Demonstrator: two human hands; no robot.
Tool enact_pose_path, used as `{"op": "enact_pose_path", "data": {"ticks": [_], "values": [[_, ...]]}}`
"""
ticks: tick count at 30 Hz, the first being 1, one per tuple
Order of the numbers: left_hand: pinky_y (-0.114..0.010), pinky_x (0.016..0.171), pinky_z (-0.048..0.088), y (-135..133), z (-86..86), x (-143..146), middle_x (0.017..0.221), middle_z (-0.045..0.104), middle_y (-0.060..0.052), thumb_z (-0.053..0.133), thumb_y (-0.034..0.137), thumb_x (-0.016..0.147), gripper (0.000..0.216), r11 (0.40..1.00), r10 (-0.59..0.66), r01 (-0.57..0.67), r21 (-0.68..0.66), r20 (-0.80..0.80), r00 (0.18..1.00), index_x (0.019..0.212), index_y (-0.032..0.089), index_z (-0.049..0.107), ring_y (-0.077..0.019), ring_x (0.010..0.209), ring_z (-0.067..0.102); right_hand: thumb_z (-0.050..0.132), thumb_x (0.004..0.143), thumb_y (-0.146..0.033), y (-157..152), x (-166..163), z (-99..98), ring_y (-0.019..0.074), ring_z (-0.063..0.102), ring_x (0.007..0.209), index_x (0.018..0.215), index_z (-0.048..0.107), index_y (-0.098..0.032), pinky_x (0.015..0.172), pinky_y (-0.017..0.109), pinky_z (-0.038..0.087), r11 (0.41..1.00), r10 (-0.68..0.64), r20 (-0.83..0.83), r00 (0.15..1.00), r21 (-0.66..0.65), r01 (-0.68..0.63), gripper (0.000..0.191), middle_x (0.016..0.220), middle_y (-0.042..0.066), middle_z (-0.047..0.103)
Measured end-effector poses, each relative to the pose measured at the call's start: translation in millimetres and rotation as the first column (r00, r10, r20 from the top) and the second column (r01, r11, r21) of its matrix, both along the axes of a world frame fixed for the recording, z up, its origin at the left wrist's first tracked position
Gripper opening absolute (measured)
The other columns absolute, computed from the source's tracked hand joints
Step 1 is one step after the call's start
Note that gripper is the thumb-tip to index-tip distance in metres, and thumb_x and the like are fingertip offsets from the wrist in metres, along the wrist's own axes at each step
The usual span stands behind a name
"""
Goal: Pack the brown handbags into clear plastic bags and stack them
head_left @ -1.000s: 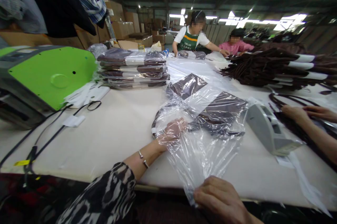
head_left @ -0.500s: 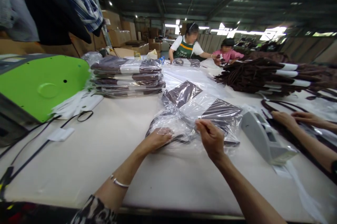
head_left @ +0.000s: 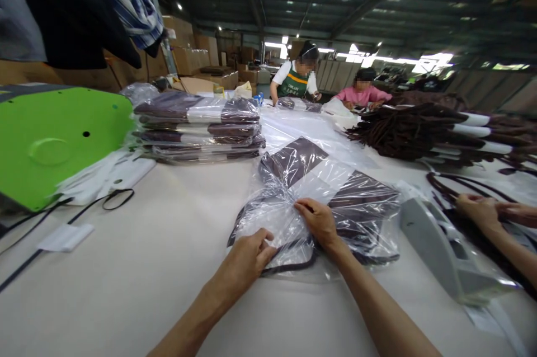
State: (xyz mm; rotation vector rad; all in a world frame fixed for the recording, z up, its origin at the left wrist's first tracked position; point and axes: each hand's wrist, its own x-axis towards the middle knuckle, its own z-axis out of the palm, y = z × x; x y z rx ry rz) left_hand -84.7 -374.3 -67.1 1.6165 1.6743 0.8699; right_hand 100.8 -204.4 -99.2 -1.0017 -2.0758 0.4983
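Note:
In front of me on the table lies a clear plastic bag point(head_left: 302, 164) with folded dark brown fabric point(head_left: 364, 195) inside, a pale band across its middle. My left hand point(head_left: 249, 253) is at the bag's near left part, fingers curled and closed on the plastic. Close by, my right hand point(head_left: 321, 222) pinches the gathered film near the bag's centre between thumb and fingertips. The bag is crinkled and shiny, and dark piping shows along the fabric's near edge.
Bagged brown bundles point(head_left: 197, 127) are stacked behind left, beside a green machine point(head_left: 62, 144) with white strips point(head_left: 109, 175). At right stand a grey dispenser point(head_left: 448, 256), a co-worker's hands point(head_left: 480, 211) and a brown fabric pile point(head_left: 419, 127). Two people point(head_left: 296, 80) work across the table.
My right hand has moved left, drawing plastic towards the middle. My left hand has changed its grip at the near left edge. The view has shifted slightly.

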Motion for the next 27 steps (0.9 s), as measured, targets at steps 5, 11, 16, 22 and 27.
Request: {"op": "enact_pose_path", "data": {"ticks": [5, 11, 16, 22, 27], "values": [[-0.033, 0.095, 0.047, 6, 31.2, -2, 0.108, 0.067, -0.008, 0.049, 0.036, 0.097, 0.024, 0.882, 0.159, -0.086, 0.464, -0.12, 0.98, 0.108, 0.021, 0.063, -0.0199, 0.103, 0.062, 0.065, 0.087, -0.034, -7, 4, 5.9, 0.0171, 0.069, 0.074, 0.086, 0.073, -0.02, 0.072, 0.027, 0.054, 0.999, 0.026, -0.184, 0.983, 0.038, -0.019, 0.016, 0.083, 0.003, 0.075], [-0.039, 0.101, 0.045, 39, 54.3, -4, 0.122, 0.066, -0.012, 0.027, 0.057, 0.099, 0.057, 0.957, -0.278, 0.252, 0.141, 0.219, 0.935, 0.132, 0.019, 0.054, -0.0225, 0.113, 0.061, 0.069, 0.086, -0.021, -47, 18, 63.1, 0.0138, 0.066, 0.067, 0.085, 0.071, -0.022, 0.063, 0.025, 0.053, 0.952, 0.157, -0.259, 0.953, 0.297, -0.077, 0.002, 0.077, 0.001, 0.072], [-0.03, 0.079, 0.051, 27, 38.8, -12, 0.09, 0.072, -0.009, 0.015, 0.06, 0.099, 0.07, 0.835, -0.415, 0.529, -0.15, 0.46, 0.785, 0.108, 0.013, 0.066, -0.0175, 0.078, 0.066, 0.069, 0.086, -0.02, -50, 30, 83.7, 0.014, 0.068, 0.069, 0.087, 0.07, -0.022, 0.064, 0.025, 0.054, 0.922, 0.108, -0.229, 0.967, 0.388, -0.011, 0.003, 0.079, 0.002, 0.073], [-0.026, 0.067, 0.044, 2, 39.0, -22, 0.075, 0.063, -0.001, 0.043, 0.055, 0.092, 0.045, 0.945, -0.318, 0.321, -0.067, 0.061, 0.946, 0.091, 0.018, 0.07, -0.0147, 0.069, 0.055, 0.068, 0.087, -0.016, -49, 24, 79.7, 0.0134, 0.068, 0.068, 0.091, 0.069, -0.022, 0.063, 0.024, 0.055, 0.889, 0.163, -0.19, 0.968, 0.454, -0.06, 0.007, 0.078, 0.001, 0.073], [-0.045, 0.112, 0.03, 15, 63.9, -7, 0.128, 0.061, -0.01, 0.028, 0.065, 0.095, 0.06, 0.919, -0.204, 0.198, 0.342, -0.019, 0.979, 0.111, 0.022, 0.066, -0.0275, 0.128, 0.045, 0.067, 0.084, -0.011, -92, 30, 110.0, 0.0132, 0.068, 0.065, 0.104, 0.069, -0.026, 0.06, 0.024, 0.054, 0.789, 0.358, -0.052, 0.932, 0.551, -0.272, 0.025, 0.077, 0.001, 0.073]]}}
